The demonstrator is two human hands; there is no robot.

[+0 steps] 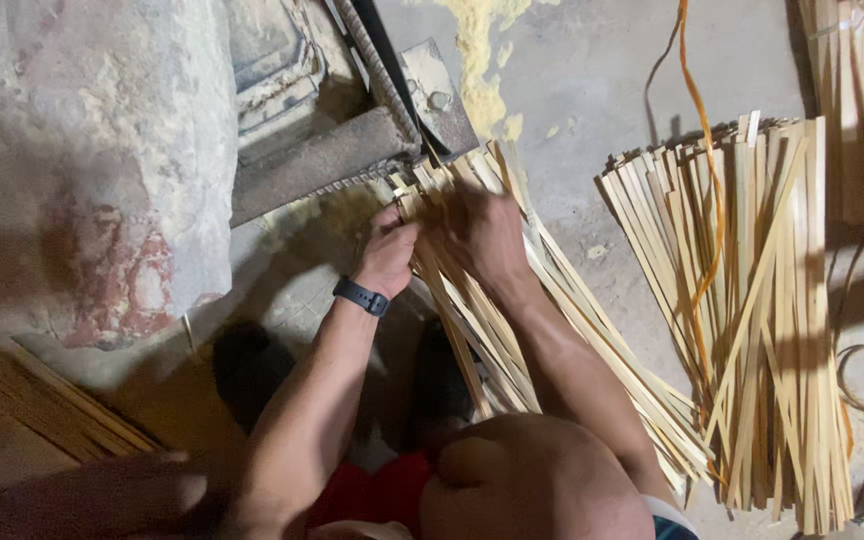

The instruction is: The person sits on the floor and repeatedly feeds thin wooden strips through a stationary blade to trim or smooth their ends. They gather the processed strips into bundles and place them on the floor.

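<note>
Head view: stone block [92,150] fills upper left, cut by frame. Right of it, machine [332,150] partly hidden, hard to read. Loose strip pile [752,320] far right, open floor between. Left hand [387,255], right hand [482,235] both closed around bamboo strip bundle [512,330] at machine's mouth.

Warm, dim light falls from the upper part of the frame, leaving the concrete floor [592,70] brightest at top centre. Deep shadow fills the lower left and pools under the forearms, and a dark band crosses the strip bundle [752,330] at right. The whole picture is soft, blurriest along the bottom edge.
</note>
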